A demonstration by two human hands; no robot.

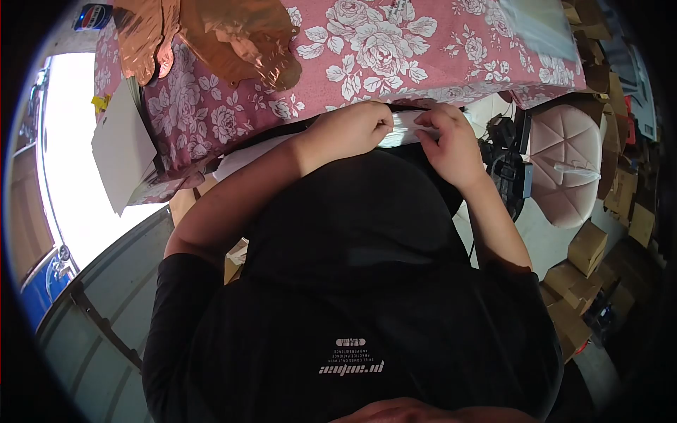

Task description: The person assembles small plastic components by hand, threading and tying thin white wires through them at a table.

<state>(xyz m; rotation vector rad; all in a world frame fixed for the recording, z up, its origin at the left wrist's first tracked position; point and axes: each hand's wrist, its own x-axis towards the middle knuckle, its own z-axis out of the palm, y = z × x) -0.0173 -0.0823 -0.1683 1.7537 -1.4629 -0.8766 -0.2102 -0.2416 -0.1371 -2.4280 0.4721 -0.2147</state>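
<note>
Across my lap, by the table's near edge, lies shiny, clear-looking plastic film point(404, 130), perhaps a stack of bags; its kind does not show fully. My left hand point(352, 130) is closed at the left end of the film, with fingers curled in a pinch on it. At the film's right end is my right hand point(453, 144), its fingers bent and the thumb apart from them, close to or touching the plastic. A white sheet-like material point(247, 158) shows partly beneath my left forearm.
A pink floral cloth point(384, 53) covers the table, bearing copper-coloured shiny bags point(236, 42) and clear plastic point(539, 28). Right are a cushioned stool point(564, 162), black cabled equipment point(504, 151) and cardboard boxes point(587, 248). White card point(123, 144) hangs at the left.
</note>
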